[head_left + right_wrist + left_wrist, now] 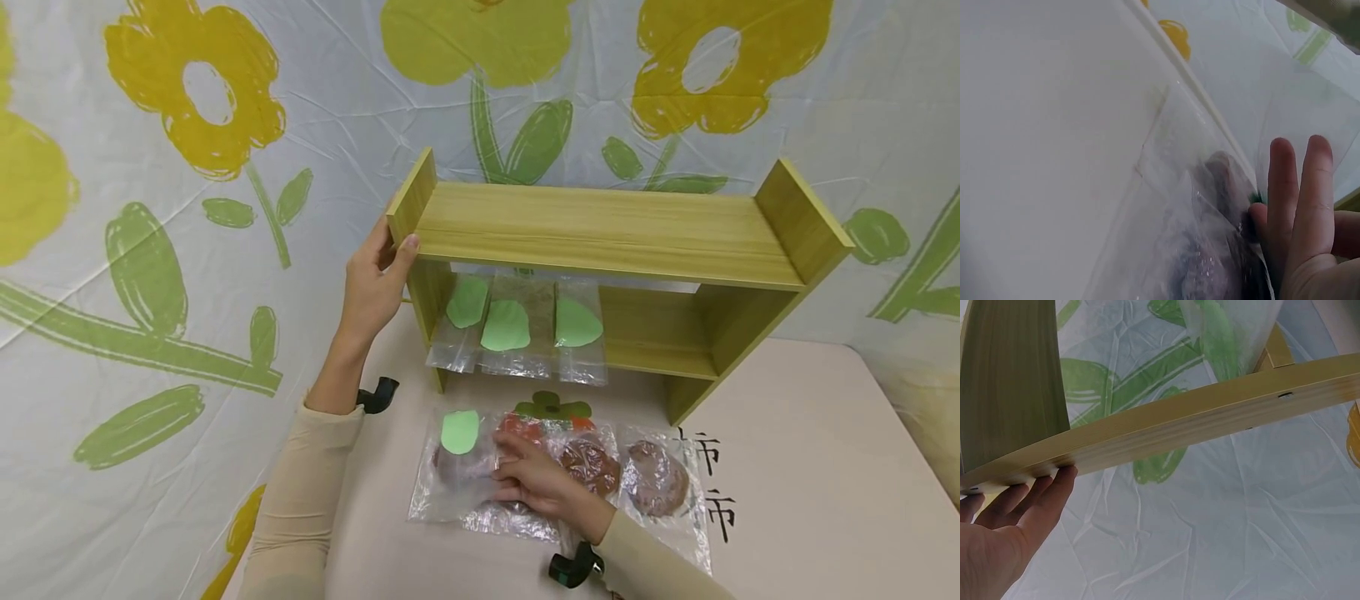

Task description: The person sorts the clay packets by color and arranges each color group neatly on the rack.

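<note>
My left hand (377,283) grips the upper left side panel of a small wooden shelf (600,229), thumb in front and fingers behind; the left wrist view shows those fingertips against the panel (1166,431). Low over the table, my right hand (536,475) pinches a clear plastic bag (457,487) with a green paper patch (460,432). This bag overlaps other bags lying below it. In the right wrist view two fingers (1316,194) extend against the see-through film. On the middle shelf lie three clear bags with green patches (506,325), their ends hanging over the front edge.
To the right of my right hand lie a bag with a brown, lumpy item (591,467) and another with a round reddish-brown item (656,479). Red contents (517,427) show behind the hand. A flowered cloth (315,108) hangs behind the shelf. Dark characters mark the tabletop (810,467).
</note>
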The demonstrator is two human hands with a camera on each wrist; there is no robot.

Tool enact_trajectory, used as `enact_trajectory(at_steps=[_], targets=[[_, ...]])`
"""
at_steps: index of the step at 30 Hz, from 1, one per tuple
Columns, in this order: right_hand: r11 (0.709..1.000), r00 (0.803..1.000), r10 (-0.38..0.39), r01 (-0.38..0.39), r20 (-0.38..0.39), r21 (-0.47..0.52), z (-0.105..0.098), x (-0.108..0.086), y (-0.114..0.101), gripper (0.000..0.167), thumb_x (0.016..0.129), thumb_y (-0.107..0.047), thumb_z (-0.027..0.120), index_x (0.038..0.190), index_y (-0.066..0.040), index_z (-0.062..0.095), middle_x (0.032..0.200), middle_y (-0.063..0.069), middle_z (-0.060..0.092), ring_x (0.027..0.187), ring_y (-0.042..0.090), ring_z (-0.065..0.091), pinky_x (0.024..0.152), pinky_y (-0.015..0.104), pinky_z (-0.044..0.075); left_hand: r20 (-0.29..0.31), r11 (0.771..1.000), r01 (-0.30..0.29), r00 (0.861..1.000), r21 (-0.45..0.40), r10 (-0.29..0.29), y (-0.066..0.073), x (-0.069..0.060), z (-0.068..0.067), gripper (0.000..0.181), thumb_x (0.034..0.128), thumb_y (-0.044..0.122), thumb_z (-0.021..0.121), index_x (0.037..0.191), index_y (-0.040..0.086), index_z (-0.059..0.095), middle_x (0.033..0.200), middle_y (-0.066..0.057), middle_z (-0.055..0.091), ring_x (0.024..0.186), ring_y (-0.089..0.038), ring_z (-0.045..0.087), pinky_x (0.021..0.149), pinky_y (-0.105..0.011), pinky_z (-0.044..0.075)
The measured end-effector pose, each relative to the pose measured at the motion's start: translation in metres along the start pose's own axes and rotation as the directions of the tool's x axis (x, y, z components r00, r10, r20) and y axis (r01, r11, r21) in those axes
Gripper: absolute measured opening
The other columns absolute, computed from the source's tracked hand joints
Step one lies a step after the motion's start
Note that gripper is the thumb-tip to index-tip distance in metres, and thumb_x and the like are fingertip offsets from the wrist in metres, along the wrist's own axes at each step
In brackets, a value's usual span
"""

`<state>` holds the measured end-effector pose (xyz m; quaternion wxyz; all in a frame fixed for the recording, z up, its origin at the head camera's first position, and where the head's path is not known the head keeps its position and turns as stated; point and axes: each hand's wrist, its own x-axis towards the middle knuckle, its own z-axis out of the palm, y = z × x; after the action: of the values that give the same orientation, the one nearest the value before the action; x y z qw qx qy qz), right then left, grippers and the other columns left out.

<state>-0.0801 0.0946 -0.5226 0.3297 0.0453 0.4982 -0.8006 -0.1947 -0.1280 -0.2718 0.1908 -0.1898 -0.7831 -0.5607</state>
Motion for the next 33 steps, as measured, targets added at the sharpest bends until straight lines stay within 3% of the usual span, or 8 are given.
enact_trajectory(at_steps=[7,10,15,19,24,26,29,33], targets=[[1.0,1.0,-0.011,0.011,0.029,-0.001,-0.009,-0.009,-0.005,0.077,0.089,0.018,0.049,0.158,-0.004,0.022,0.126,0.029,0.055,0.076,0.019,0.066,0.07,0.037,0.06,-0.001,1.0,-0.005,1.0,-0.001,0.005,0.001,0.0,0.0,0.053,0.1038,0.011,0.055,0.154,0.01,0.04,0.141,-0.015,0.056,0.12,-0.028,0.06,0.093,-0.043,0.052],[0.999,0.998,-0.036,0.036,0.049,0.008,-0.014,-0.017,-0.011,0.078,0.089,0.019,0.049,0.158,-0.005,0.022,0.128,0.025,0.058,0.082,0.022,0.067,0.072,0.04,0.06,-0.001,1.0,-0.002,1.0,0.002,0.002,0.002,0.0,0.0,0.053,0.104,0.012,0.055,0.154,0.009,0.04,0.141,-0.015,0.056,0.12,-0.027,0.06,0.094,-0.043,0.052],[0.998,0.994,-0.06,0.06,0.09,0.0,-0.029,-0.035,-0.024,0.075,0.093,0.016,0.049,0.159,-0.004,0.018,0.1,0.009,0.061,0.068,0.011,0.058,0.064,0.03,0.059,-0.003,1.0,0.009,1.0,0.009,-0.009,0.001,0.001,0.0,0.052,0.1042,0.014,0.055,0.154,0.01,0.04,0.14,-0.014,0.057,0.12,-0.026,0.06,0.094,-0.043,0.052],[0.996,0.992,-0.08,0.083,0.095,-0.025,-0.046,-0.049,-0.031,0.074,0.096,0.014,0.049,0.158,-0.004,0.015,0.09,0.0,0.056,0.064,0.007,0.051,0.058,0.023,0.055,-0.005,1.0,0.001,1.0,0.006,-0.001,-0.015,0.004,0.0,0.053,0.1042,0.015,0.056,0.155,0.014,0.041,0.141,-0.011,0.057,0.12,-0.027,0.06,0.094,-0.045,0.052],[0.986,0.984,-0.129,0.14,0.12,-0.087,-0.069,-0.064,-0.036,0.071,0.096,0.011,0.052,0.158,-0.008,0.022,0.109,0.009,0.066,0.071,0.008,0.054,0.056,0.02,0.048,-0.011,1.0,-0.015,1.0,0.0,0.015,-0.038,0.008,0.0,0.053,0.1038,0.019,0.058,0.154,0.024,0.042,0.14,-0.003,0.058,0.119,-0.021,0.06,0.094,-0.042,0.052],[0.981,0.974,-0.159,0.174,0.159,-0.088,-0.079,-0.071,-0.038,0.069,0.097,0.011,0.051,0.157,-0.011,0.025,0.128,0.017,0.063,0.079,0.011,0.06,0.058,0.019,0.048,-0.01,1.0,-0.024,1.0,-0.002,0.024,-0.04,0.008,-0.001,0.052,0.1038,0.023,0.058,0.153,0.028,0.043,0.139,0.0,0.059,0.118,-0.019,0.06,0.093,-0.04,0.052],[0.973,0.95,-0.205,0.224,0.234,-0.057,-0.095,-0.08,-0.041,0.065,0.099,0.012,0.046,0.156,-0.014,0.028,0.132,0.019,0.061,0.081,0.01,0.058,0.058,0.019,0.043,-0.008,0.999,-0.034,0.999,-0.008,0.034,-0.04,0.008,0.0,0.051,0.1036,0.027,0.058,0.152,0.032,0.044,0.139,0.003,0.059,0.118,-0.017,0.061,0.092,-0.04,0.053],[0.964,0.932,-0.241,0.263,0.27,-0.046,-0.116,-0.093,-0.046,0.062,0.101,0.012,0.042,0.155,-0.017,0.032,0.13,0.014,0.063,0.077,0.008,0.052,0.059,0.02,0.039,-0.008,1.0,-0.028,1.0,-0.007,0.028,-0.04,0.008,0.0,0.05,0.1035,0.027,0.058,0.151,0.033,0.044,0.138,0.003,0.059,0.117,-0.017,0.061,0.092,-0.04,0.053]])
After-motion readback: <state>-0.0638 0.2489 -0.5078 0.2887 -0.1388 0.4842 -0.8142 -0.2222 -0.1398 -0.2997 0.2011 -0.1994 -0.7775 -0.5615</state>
